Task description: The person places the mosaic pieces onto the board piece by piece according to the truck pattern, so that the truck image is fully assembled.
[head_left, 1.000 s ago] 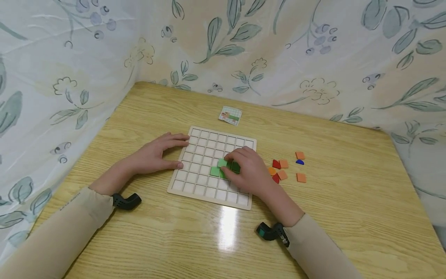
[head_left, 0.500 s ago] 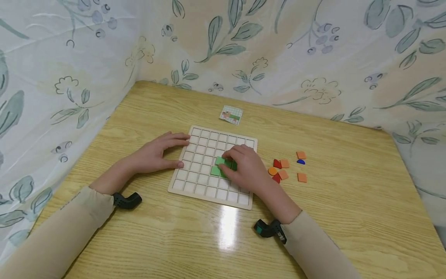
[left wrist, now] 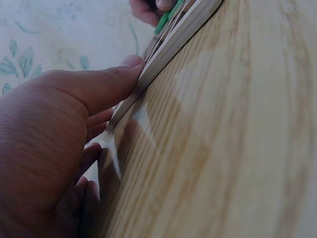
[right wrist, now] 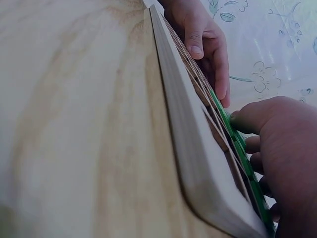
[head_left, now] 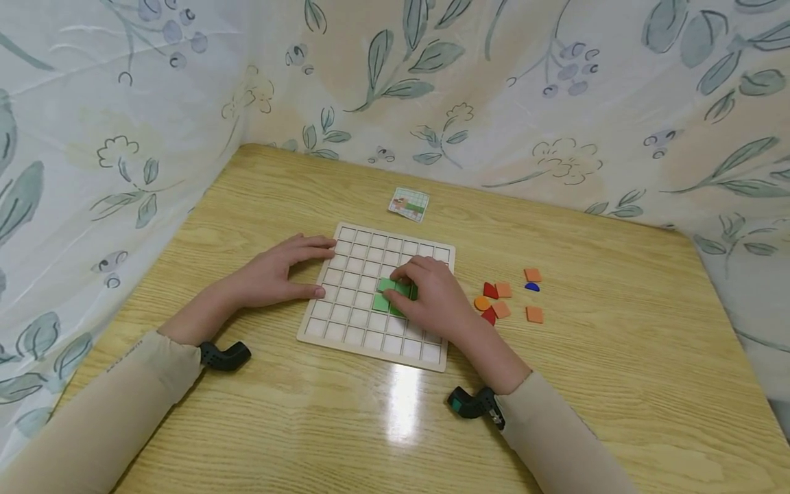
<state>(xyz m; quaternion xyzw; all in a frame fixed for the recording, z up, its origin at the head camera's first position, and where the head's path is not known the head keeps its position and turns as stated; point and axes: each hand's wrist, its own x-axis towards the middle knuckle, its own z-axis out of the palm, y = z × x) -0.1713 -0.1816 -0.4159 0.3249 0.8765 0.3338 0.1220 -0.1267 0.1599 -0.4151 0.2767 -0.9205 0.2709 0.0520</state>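
A wooden grid board (head_left: 345, 278) lies on the table with several green tiles in its right half. My right hand (head_left: 435, 295) pinches a light green square tile (head_left: 386, 284) with thumb and fingers, right at the grid just beyond another light green tile (head_left: 380, 302). Darker green tiles lie partly hidden under this hand. In the right wrist view the thumb and fingers are close along the row of green tiles (right wrist: 257, 196). My left hand (head_left: 271, 274) rests at the board's left edge, fingers extended; its thumb (left wrist: 116, 82) touches the rim in the left wrist view.
Right of the board lie loose pieces: several orange squares (head_left: 533, 275), red pieces (head_left: 489, 291), an orange circle (head_left: 481, 303) and a blue half-circle (head_left: 531, 287). A small picture card (head_left: 409, 204) lies beyond the board. A floral cloth (head_left: 432, 89) hangs behind the table.
My right hand has shifted slightly left with the light green tile, which now sits lower and further left over the grid. The left hand has stayed in place.
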